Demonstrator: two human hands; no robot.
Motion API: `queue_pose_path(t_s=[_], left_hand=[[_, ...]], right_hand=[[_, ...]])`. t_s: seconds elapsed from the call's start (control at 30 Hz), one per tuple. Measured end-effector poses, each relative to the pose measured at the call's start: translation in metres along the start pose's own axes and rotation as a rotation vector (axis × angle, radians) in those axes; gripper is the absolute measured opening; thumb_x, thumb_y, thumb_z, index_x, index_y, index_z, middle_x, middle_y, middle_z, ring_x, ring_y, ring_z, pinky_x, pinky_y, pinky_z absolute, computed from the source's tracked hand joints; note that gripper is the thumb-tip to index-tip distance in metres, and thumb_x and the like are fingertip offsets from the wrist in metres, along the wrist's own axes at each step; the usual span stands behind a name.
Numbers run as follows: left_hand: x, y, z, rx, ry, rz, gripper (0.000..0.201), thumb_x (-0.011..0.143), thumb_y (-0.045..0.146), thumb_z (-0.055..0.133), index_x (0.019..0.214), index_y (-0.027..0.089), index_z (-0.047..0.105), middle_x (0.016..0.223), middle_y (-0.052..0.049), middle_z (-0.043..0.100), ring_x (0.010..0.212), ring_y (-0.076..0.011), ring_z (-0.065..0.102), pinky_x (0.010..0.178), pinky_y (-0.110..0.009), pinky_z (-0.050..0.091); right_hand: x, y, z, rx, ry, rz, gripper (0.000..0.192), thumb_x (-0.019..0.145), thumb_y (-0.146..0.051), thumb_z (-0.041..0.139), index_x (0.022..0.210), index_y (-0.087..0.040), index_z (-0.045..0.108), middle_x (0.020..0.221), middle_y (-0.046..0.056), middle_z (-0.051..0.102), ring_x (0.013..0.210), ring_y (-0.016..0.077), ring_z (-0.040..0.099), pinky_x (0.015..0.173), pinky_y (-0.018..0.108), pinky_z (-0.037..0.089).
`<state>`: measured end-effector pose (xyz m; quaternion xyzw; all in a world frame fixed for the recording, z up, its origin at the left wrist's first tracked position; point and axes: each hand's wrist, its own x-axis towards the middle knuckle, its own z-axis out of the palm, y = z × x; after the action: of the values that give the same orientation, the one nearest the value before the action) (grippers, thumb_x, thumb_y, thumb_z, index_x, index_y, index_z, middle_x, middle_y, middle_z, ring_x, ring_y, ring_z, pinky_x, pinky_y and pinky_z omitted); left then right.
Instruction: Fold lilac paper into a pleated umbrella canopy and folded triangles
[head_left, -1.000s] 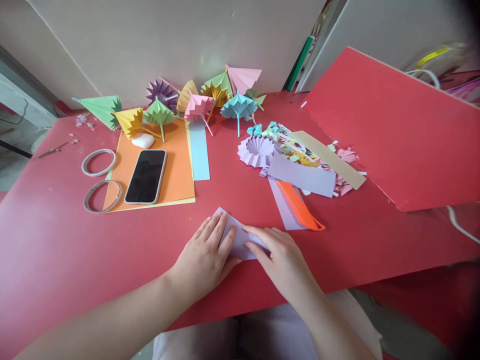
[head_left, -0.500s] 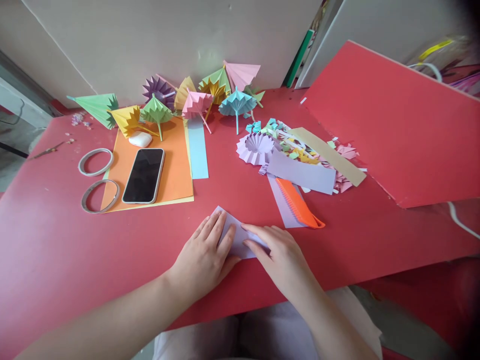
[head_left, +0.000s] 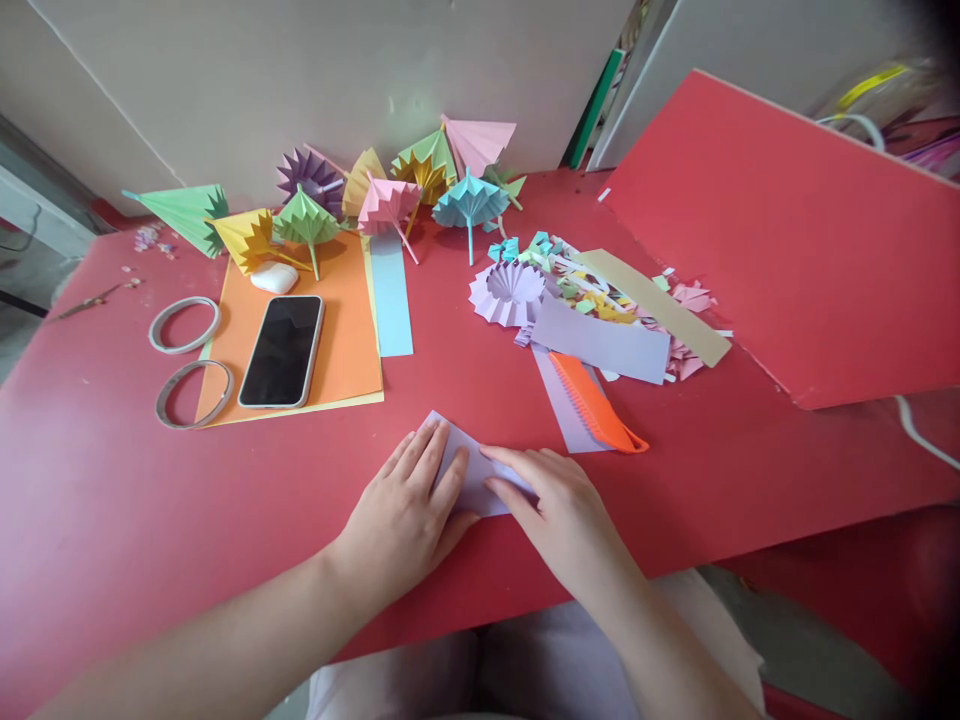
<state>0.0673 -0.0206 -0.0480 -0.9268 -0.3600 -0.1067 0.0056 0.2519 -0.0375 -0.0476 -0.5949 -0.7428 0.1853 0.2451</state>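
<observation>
bench (head_left: 112,500): red
folded paper (head_left: 480,478): pale lilac
phone (head_left: 282,350): black screen, pale rim
sheet under phone (head_left: 349,340): orange, over a yellow sheet
paper strip (head_left: 391,300): light blue
tape rings (head_left: 186,325): 2, grey
pleated rosette (head_left: 508,292): lilac, ridged folds
serrated cutter (head_left: 592,402): orange
long strip (head_left: 652,305): tan
scrap pile (head_left: 577,275): pink, yellow, mint, turquoise, white
paper umbrellas (head_left: 390,195): green, yellow, purple, pink, blue, all pleated
leaning board (head_left: 787,230): red
small case (head_left: 274,277): white
</observation>
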Motion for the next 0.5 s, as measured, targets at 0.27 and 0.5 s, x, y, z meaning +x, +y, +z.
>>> queue_pose_path(t_s=[0.27, 0.5], left_hand=[[-0.0007, -0.0003, 0.0011, -0.023, -0.011, -0.013, 0.047, 0.088, 0.036, 0.047, 0.124, 0.006, 0.047, 0.133, -0.025, 0.045, 0.126, -0.0360, 0.039, 0.098, -0.048, 0.043], [-0.0008, 0.0000, 0.0015, -0.026, -0.017, -0.022, 0.045, 0.089, 0.036, 0.046, 0.123, 0.007, 0.047, 0.134, -0.024, 0.045, 0.127, -0.0355, 0.038, 0.098, -0.048, 0.043]], right_hand=[[0.0003, 0.0004, -0.0007, 0.014, -0.005, 0.010, 0.026, 0.086, -0.018, 0.048, 0.107, -0.022, 0.062, 0.090, 0.004, 0.071, 0.077, 0.0197, 0.064, 0.070, 0.036, 0.051], [-0.0003, 0.0009, -0.0003, 0.015, -0.003, 0.002, 0.027, 0.087, -0.019, 0.046, 0.107, -0.023, 0.062, 0.091, 0.005, 0.071, 0.077, 0.0202, 0.064, 0.070, 0.036, 0.051]])
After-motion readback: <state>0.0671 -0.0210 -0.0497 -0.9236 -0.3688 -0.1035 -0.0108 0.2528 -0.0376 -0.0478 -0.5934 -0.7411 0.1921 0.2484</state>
